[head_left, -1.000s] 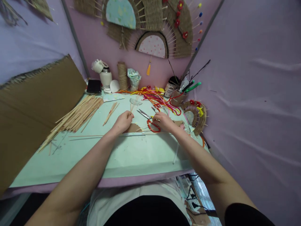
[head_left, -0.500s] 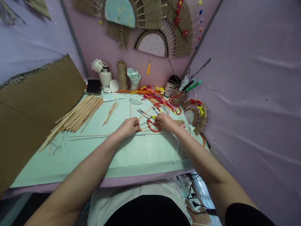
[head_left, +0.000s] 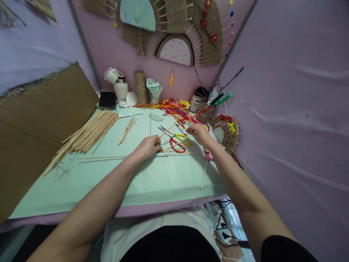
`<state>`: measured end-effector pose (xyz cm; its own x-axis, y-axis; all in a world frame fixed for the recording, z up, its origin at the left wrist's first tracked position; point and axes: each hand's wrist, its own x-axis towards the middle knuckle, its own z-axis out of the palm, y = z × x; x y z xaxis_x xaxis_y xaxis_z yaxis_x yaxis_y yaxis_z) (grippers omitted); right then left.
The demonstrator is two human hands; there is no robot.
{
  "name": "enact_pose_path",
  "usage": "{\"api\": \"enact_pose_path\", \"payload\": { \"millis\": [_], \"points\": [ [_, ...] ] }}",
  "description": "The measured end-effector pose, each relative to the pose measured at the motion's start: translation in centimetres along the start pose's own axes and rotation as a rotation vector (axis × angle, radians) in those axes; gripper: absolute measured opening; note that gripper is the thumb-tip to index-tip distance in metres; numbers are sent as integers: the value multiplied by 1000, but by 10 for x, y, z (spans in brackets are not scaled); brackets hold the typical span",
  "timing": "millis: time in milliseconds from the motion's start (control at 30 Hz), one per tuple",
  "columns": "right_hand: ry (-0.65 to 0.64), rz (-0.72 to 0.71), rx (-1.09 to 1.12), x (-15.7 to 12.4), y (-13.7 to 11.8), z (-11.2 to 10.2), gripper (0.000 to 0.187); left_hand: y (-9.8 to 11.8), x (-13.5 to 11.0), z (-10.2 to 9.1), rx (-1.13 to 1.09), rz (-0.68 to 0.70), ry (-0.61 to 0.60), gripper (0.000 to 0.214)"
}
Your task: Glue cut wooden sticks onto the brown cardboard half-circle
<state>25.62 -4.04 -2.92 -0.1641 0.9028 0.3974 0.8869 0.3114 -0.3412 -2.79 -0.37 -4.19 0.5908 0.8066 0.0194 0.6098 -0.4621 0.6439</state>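
Head view, landmark: scissors (head_left: 176, 140), blades parted, on the table (head_left: 169, 178).
Left hand (head_left: 150, 146): just left of the scissors, fingers closed around thin sticks (head_left: 170, 128).
Thin sticks: fanning from that grip across the scissors.
Right hand (head_left: 198, 133): just right of the scissors, fingers bent; cannot tell whether anything is held.
Stick pile (head_left: 94, 134): well left of the scissors.
Coloured strands (head_left: 178, 113): beyond the scissors.

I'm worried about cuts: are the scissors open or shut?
The scissors are slightly open: the blades stand apart, and the red handle and yellow handle spread.
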Motion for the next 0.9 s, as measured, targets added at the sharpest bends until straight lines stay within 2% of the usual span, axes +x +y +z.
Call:
{"api": "enact_pose_path", "payload": {
  "millis": [133, 267, 333, 433, 500, 567, 733, 833, 900],
  "points": [
    [5, 0, 19, -2, 7, -8, 14, 0, 0, -1, -12, 4, 10, 9],
    [-12, 12, 19, -5, 6, -4, 12, 4, 1, -3, -71, -53, 79, 15],
    [-4, 7, 30, -4, 0, -1, 11, 8, 2, -4, -234, -120, 80, 19],
    [58, -51, 46, 0, -17, 2, 10, 13, 2, -6, -647, -243, -8, 20],
    [130, -136, 22, 6, -33, 4, 11, 15, 1, -7, -858, -286, -67, 18],
    [157, -254, -30, 13, -50, 6, 15, 16, 0, -9, -958, -291, -113, 17],
    [95, -439, -197, 32, -73, 19, 18, 15, -3, -13, -997, -302, -191, 16],
    [82, -481, -257, 37, -73, 25, 24, 16, -4, -13, -977, -316, -228, 16],
    [69, -487, -272, 38, -69, 27, 26, 14, -3, -13, -919, -336, -192, 16]
  ]
}}
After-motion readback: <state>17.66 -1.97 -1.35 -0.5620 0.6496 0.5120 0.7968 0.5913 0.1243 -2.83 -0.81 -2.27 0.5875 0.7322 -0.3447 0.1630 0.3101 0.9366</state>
